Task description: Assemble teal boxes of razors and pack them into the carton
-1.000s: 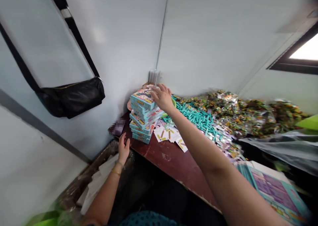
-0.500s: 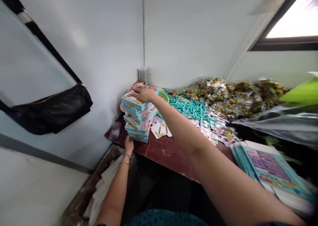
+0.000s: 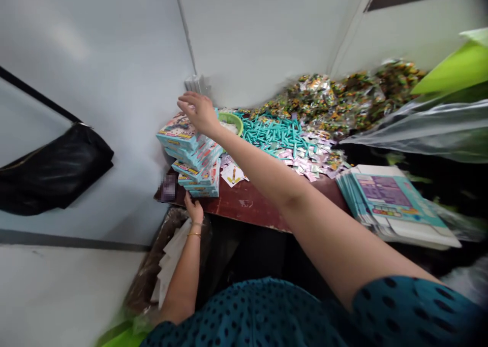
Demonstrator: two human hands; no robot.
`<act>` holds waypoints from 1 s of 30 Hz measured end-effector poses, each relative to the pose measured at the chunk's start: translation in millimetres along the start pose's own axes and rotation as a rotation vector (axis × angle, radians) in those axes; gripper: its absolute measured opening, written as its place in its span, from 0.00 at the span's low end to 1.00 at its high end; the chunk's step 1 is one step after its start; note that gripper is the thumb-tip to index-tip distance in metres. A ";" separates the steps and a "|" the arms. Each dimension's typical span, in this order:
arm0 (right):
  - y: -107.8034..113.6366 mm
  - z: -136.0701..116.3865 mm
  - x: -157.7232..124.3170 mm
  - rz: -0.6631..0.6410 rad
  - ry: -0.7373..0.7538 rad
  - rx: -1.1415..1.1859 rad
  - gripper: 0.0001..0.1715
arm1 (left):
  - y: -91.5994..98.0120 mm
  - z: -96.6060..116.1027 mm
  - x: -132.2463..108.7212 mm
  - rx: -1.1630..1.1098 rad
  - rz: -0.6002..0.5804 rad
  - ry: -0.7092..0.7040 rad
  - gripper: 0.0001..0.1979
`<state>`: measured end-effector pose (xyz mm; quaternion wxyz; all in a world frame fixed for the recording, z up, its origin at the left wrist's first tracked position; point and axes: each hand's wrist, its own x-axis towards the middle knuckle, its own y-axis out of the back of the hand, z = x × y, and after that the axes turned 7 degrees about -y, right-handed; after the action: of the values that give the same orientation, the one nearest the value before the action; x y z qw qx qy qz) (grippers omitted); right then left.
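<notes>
A leaning stack of turquoise printed boxes (image 3: 192, 156) stands at the left corner of a dark red table (image 3: 255, 204). My right hand (image 3: 197, 111) hovers just above the top box, fingers spread and holding nothing. My left hand (image 3: 193, 208) rests at the table's front edge against the bottom of the stack; its fingers are partly hidden. A green bowl (image 3: 232, 121) sits behind the stack.
Teal sticks (image 3: 276, 133), small printed cards (image 3: 233, 174) and a heap of colourful packets (image 3: 343, 95) cover the table's back. Flat turquoise box blanks (image 3: 389, 197) lie stacked at right. A black bag (image 3: 49, 169) hangs on the left wall. A clear plastic sheet (image 3: 419, 128) is at right.
My right hand has lifted off the top box and now hovers above it. My left hand stays at the base of the stack. The view has tilted down and turned right.
</notes>
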<state>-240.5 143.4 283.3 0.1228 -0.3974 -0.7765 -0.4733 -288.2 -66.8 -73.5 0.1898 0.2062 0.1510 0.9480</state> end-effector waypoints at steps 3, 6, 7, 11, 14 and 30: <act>21.5 28.9 -58.4 0.141 0.031 0.046 0.28 | -1.3 8.9 -34.7 0.061 0.065 -0.051 0.40; 29.4 101.8 -158.6 0.105 -0.015 -0.047 0.25 | -7.7 18.1 -82.2 0.120 -0.017 -0.254 0.32; 33.8 133.5 -197.4 0.051 -0.049 -0.107 0.23 | -10.6 21.8 -97.6 0.132 -0.087 -0.335 0.29; 95.3 257.3 -350.1 -0.053 -0.439 -0.520 0.24 | -28.6 39.0 -134.2 0.116 -0.429 -0.545 0.23; 170.6 311.5 -434.2 0.011 -0.935 -0.804 0.36 | -60.1 57.7 -132.4 0.062 -0.583 -0.616 0.21; 193.1 224.9 -420.1 -0.459 -0.836 -0.571 0.15 | -212.3 228.1 -191.8 -0.719 -1.131 0.461 0.37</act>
<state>217.5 165.7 50.9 -0.4147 -0.3895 -0.6666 -0.4816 38.9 87.1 -16.6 0.6727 -0.1851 -0.0509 0.7146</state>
